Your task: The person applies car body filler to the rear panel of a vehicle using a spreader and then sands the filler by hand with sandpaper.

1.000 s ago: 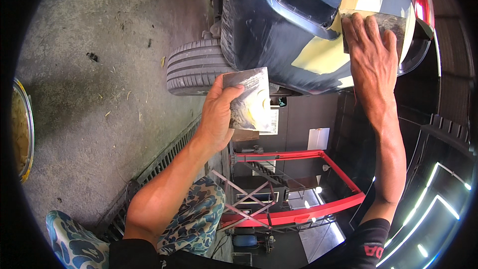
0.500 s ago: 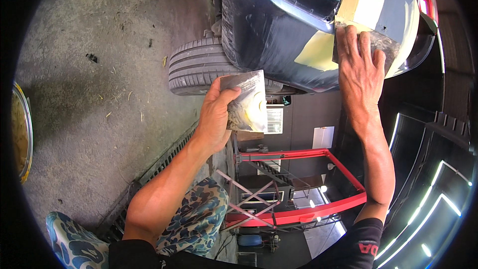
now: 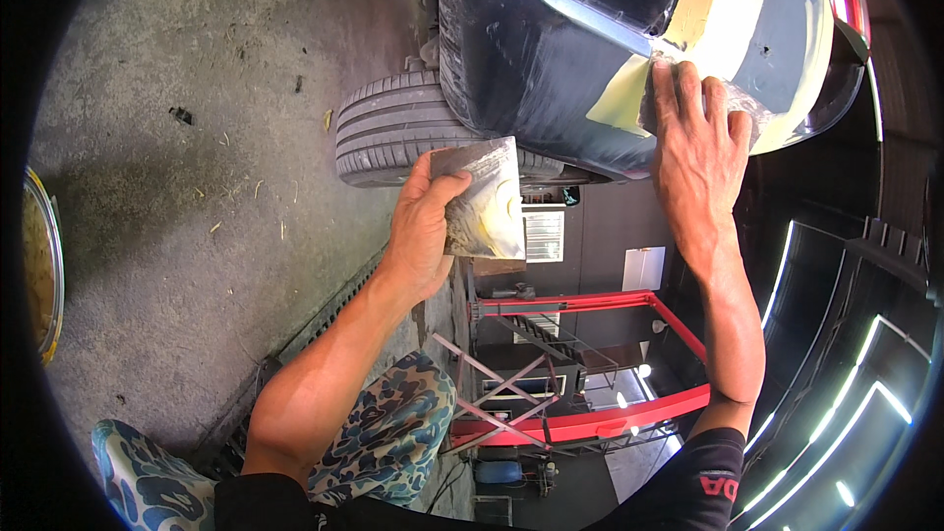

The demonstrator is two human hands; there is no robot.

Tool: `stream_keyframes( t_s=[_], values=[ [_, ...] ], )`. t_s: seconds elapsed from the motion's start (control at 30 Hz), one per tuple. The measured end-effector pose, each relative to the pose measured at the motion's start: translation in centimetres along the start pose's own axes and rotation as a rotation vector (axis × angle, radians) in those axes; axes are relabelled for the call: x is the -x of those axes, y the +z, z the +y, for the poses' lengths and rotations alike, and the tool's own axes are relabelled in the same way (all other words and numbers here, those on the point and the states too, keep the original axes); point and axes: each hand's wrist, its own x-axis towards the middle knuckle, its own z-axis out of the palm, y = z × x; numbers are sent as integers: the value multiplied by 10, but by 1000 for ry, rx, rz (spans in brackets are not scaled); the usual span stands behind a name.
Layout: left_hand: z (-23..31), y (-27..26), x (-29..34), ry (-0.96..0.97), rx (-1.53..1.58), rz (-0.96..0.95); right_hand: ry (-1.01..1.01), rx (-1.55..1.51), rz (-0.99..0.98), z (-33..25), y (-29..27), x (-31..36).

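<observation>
Filler-smeared metal plate (image 3: 484, 199) sits gripped in the left hand (image 3: 425, 226), just below the tyre (image 3: 393, 128). Right hand (image 3: 696, 143) presses a spreader (image 3: 739, 103) flat against the car's blue bumper (image 3: 531, 49), over the pale filler patch (image 3: 621, 98).

the plate (image 3: 487, 199) is a flat square of grey metal, smeared and dulled, with streaks of pale yellow filler across its face. it is held tilted in the air, one corner pinched, just below the tyre and clear of the bumper. the spreader (image 3: 742, 110) is a thin greyish blade, mostly hidden under fingers, only its edges showing. it lies flat against the bumper (image 3: 511, 69), on a pale yellow filler patch near the bumper's lower edge. the bumper is dark blue, dusty and scuffed, with broad cream patches of filler toward its right end.
</observation>
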Motion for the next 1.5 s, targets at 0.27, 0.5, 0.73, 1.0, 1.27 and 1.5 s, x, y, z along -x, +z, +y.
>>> stream_keyframes(
  t_s=[0.27,0.5,0.73,1.0,1.27,1.5],
  values=[
    [16,25,6,-9,71,4,-156,-1070,164,-39,-68,46],
    [41,45,20,1,243,-126,-201,-1133,154,-56,-28,98],
    [50,39,4,87,188,11,-44,-175,118,44,-56,13],
    [38,34,9,64,124,-38,-87,408,229,100,-45,-85],
    [31,36,3,59,161,-72,-138,373,229,109,-35,-118],
    [26,32,4,33,139,-66,-199,388,187,103,-35,-126]
  ],
)
